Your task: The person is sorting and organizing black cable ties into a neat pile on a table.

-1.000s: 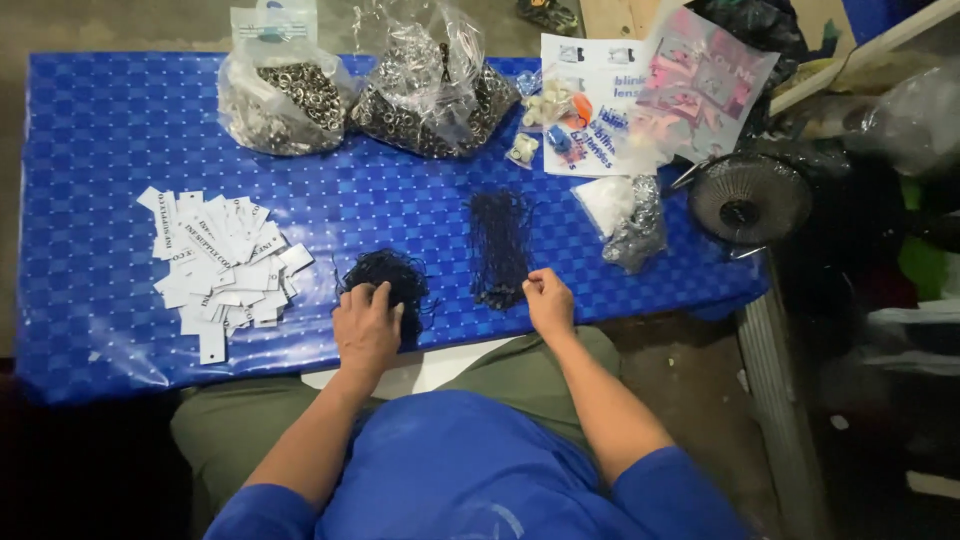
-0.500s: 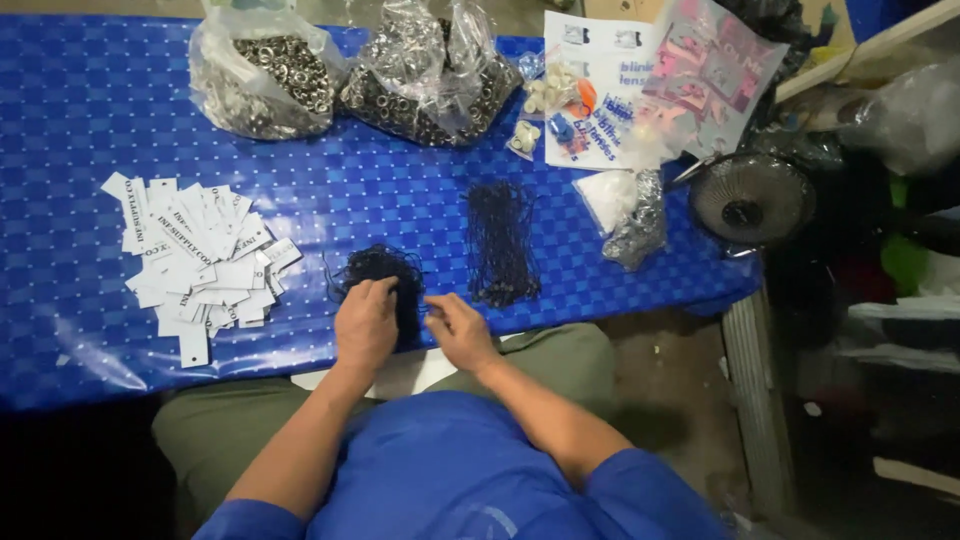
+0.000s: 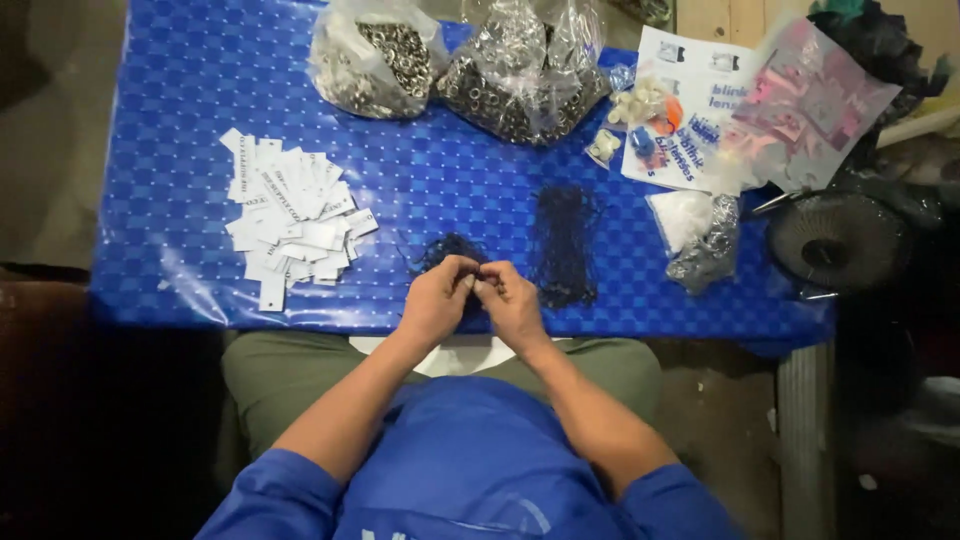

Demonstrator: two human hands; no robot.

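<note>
My left hand (image 3: 437, 300) and right hand (image 3: 510, 300) pinched, I think, one dark string (image 3: 478, 272) above the tangled string pile (image 3: 450, 250). It looked light and limp, best pinched near an end.

Right hand (image 3: 512, 303) drawn in from the open blue checked plastic cloth of the counter (image 3: 180, 230), where a second ago it lay well apart from the other, to meet the left hand (image 3: 437, 298) at the near edge. Left hand lifted off the small tangled heap of dark blue thread loops (image 3: 448, 248), once pressed flat upon it. Fingertips of both hands now pinched together over a thin dark strand, too small to make out clearly. View shifted too: stack of white paper tags (image 3: 290, 215) and clear plastic bags of metal eyelets (image 3: 375, 60) slid rightward and lower in frame.
</note>
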